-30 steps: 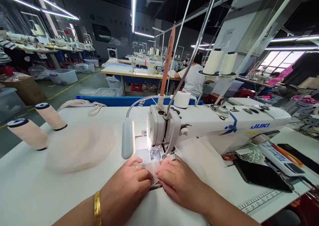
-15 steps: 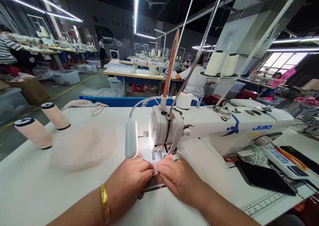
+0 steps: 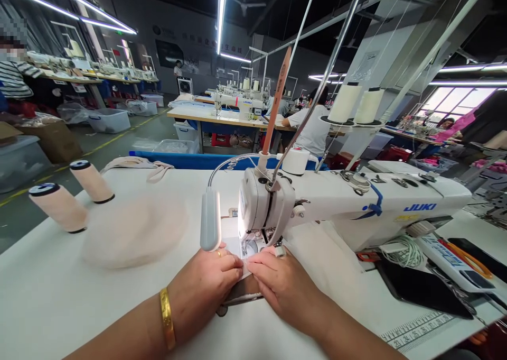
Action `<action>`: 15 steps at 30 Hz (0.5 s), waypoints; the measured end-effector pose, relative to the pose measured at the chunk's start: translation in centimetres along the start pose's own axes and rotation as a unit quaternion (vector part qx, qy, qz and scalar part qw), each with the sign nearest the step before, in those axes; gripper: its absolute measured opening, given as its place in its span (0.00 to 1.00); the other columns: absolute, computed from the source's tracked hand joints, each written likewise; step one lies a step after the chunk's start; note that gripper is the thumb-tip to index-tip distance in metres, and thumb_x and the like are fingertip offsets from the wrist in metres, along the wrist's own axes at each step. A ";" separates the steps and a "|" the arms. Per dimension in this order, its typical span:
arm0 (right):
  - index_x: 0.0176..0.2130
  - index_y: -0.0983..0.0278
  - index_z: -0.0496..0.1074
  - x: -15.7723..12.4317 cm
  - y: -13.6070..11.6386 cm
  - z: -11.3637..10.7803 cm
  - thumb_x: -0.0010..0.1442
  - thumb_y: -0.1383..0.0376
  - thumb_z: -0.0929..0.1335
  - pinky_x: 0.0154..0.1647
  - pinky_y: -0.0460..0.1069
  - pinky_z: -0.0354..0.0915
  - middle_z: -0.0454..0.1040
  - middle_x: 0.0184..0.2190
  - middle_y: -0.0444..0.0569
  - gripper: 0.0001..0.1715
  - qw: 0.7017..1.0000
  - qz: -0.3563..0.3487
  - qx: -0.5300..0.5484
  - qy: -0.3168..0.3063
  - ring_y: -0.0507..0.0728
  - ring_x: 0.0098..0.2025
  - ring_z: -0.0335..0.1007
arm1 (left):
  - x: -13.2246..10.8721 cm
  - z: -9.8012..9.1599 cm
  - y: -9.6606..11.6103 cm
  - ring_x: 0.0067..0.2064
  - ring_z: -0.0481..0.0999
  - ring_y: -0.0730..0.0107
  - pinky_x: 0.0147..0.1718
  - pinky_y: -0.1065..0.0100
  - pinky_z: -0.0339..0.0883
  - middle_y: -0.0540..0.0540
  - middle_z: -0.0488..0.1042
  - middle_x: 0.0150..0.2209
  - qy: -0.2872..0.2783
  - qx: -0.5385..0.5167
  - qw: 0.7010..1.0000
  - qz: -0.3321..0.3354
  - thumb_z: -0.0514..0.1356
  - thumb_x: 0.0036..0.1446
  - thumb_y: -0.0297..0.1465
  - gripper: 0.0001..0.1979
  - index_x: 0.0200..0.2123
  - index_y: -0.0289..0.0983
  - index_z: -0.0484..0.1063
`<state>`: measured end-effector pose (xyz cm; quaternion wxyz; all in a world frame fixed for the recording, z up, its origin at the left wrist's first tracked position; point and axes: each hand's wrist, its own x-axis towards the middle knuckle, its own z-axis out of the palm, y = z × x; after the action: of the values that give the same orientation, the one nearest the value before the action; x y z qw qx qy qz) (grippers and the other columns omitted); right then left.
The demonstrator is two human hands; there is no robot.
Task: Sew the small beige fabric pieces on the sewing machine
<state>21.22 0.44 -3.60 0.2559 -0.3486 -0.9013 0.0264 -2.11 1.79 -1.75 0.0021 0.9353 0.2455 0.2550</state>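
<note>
My left hand (image 3: pixel 204 283) lies just left of the needle area of a white sewing machine (image 3: pixel 265 201), its fingers pinched on the edge of a pale fabric (image 3: pixel 246 269). Across from it, my right hand (image 3: pixel 283 280) presses its closed fingers on the same fabric, close to the presser foot (image 3: pixel 250 246). A small strip of the cloth shows between the fingertips; the rest there is covered by my hands. Sheer beige cloth (image 3: pixel 328 254) spreads right of my right hand, below the machine arm. A lit lamp (image 3: pixel 210 220) hangs over my left fingers.
A heap of sheer beige fabric (image 3: pixel 134 233) lies on the left of the table, near two peach thread cones (image 3: pixel 59 209). On the right are a black tablet (image 3: pixel 423 288), a coiled cable (image 3: pixel 402 250) and a printed ruler (image 3: pixel 420 331). A co-worker (image 3: pixel 311 125) sits ahead.
The camera view has shifted slightly, moving the background a little to the right. Both hands stay by the presser foot, with the left fingertips marginally farther from the right ones.
</note>
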 end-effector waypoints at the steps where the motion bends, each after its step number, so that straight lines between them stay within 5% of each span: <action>1: 0.48 0.60 0.75 0.0 0.0 0.0 0.67 0.78 0.63 0.41 0.53 0.66 0.78 0.39 0.50 0.18 1.000 0.002 0.001 0.002 0.60 0.41 0.71 | 0.0 0.0 -0.1 0.36 0.81 0.64 0.50 0.53 0.72 0.47 0.83 0.38 0.003 0.001 1.000 -0.001 0.50 0.65 0.17 0.14 0.35 0.38 0.71; 15: 0.46 0.58 0.75 0.6 0.2 0.1 0.68 0.75 0.63 0.37 0.52 0.65 0.78 0.41 0.49 0.16 0.999 0.041 -0.019 0.000 0.60 0.38 0.71 | -0.1 0.8 -1.4 0.39 0.83 0.63 0.53 0.53 0.74 0.45 0.83 0.40 0.001 0.043 0.999 -0.022 0.50 0.65 0.16 0.17 0.35 0.37 0.75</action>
<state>20.91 0.98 -3.48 0.2481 -0.3898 -0.8867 0.0190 -2.47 3.11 -2.65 -0.0329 0.9284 0.2770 0.2454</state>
